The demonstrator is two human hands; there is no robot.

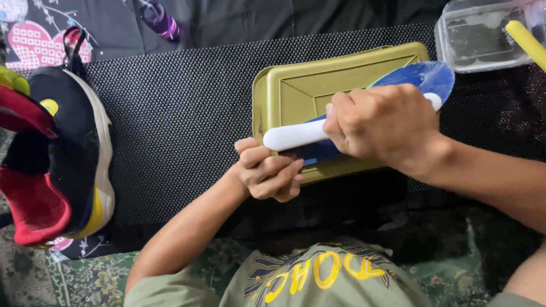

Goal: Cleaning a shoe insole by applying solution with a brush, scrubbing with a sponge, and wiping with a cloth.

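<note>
A blue shoe insole (424, 77) lies across an upturned olive-green plastic tray (318, 85) on a black mesh mat (176, 113). My right hand (384, 125) is closed around a white-handled brush (293, 135), pressing it on the insole. My left hand (270, 170) pinches the near end of the insole against the tray's front edge. The brush's bristles are hidden under my right hand.
Black, red and yellow sneakers (54, 153) lie at the left edge of the mat. A clear plastic container (483, 37) with water and a yellow-handled tool (526, 40) stands at the back right. A purple bottle (162, 20) lies at the back.
</note>
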